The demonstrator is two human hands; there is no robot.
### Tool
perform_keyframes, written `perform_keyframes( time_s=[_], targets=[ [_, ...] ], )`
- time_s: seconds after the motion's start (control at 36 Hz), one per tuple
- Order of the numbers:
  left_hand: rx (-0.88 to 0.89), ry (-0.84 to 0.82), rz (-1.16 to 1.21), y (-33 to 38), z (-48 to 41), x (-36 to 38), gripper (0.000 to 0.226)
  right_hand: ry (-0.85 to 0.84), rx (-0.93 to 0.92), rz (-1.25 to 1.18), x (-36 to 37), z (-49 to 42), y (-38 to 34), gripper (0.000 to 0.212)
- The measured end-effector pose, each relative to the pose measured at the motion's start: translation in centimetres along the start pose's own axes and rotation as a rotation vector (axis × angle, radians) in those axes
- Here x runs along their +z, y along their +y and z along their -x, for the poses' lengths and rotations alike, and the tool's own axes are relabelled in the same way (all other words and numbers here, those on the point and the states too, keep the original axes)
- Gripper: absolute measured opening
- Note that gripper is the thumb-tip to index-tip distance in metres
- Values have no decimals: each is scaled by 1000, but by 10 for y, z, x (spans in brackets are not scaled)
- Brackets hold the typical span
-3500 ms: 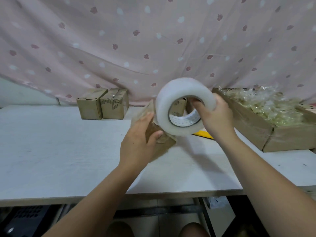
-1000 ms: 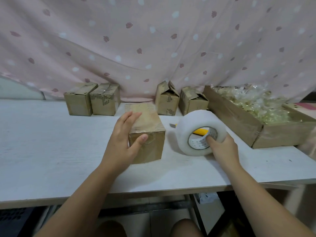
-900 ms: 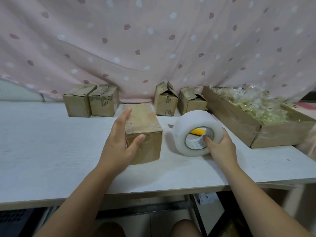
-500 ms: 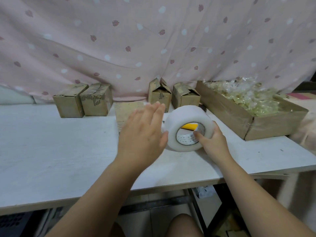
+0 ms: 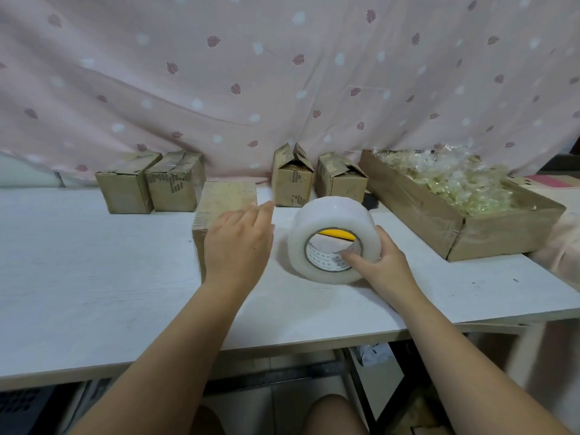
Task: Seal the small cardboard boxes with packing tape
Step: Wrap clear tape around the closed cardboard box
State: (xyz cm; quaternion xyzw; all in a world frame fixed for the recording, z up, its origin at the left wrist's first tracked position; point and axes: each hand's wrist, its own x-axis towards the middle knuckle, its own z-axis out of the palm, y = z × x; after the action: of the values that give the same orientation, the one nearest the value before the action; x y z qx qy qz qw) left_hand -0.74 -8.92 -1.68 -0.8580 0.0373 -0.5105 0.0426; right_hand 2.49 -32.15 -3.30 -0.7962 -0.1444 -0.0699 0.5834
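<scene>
Left hand (image 5: 240, 243) lifted off taped box (image 5: 226, 196), fingers (image 5: 257, 216) straight, holding nothing, right hand (image 5: 381, 262) gripping upright tape roll (image 5: 332, 211)

A single head-worn camera looks forward and down across the white wooden counter (image 5: 94, 277) toward the pink spotted fabric curtain (image 5: 219, 73). It sits close above the counter's near edge.

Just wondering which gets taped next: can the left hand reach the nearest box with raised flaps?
Probably yes: the left hand is open, holding nothing, and the raised-flap box stands just beyond it, with only bare table between.
</scene>
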Motion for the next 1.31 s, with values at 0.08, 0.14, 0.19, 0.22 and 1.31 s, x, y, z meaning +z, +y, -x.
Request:
perform_keyframes(
  time_s=[0.08, 0.14, 0.19, 0.22, 1.31],
  targets=[
    [59, 59, 6, -12, 3, 7, 23, -46, -17, 10, 0, 1, 1, 38],
    [70, 69, 5, -19, 4, 14, 27, -62, -26, 40, -1, 1, 2, 41],
    [83, 81, 3, -25, 4, 21, 31, -72, -37, 69, -1, 1, 3, 43],
    [85, 83, -2, -27, 4, 25, 36, -73, -44, 93, 0, 1, 3, 44],
    [-260, 53, 80, -45, 13, 32, 51, -272, -162, 390, -2, -13, 4, 90]
  ],
)
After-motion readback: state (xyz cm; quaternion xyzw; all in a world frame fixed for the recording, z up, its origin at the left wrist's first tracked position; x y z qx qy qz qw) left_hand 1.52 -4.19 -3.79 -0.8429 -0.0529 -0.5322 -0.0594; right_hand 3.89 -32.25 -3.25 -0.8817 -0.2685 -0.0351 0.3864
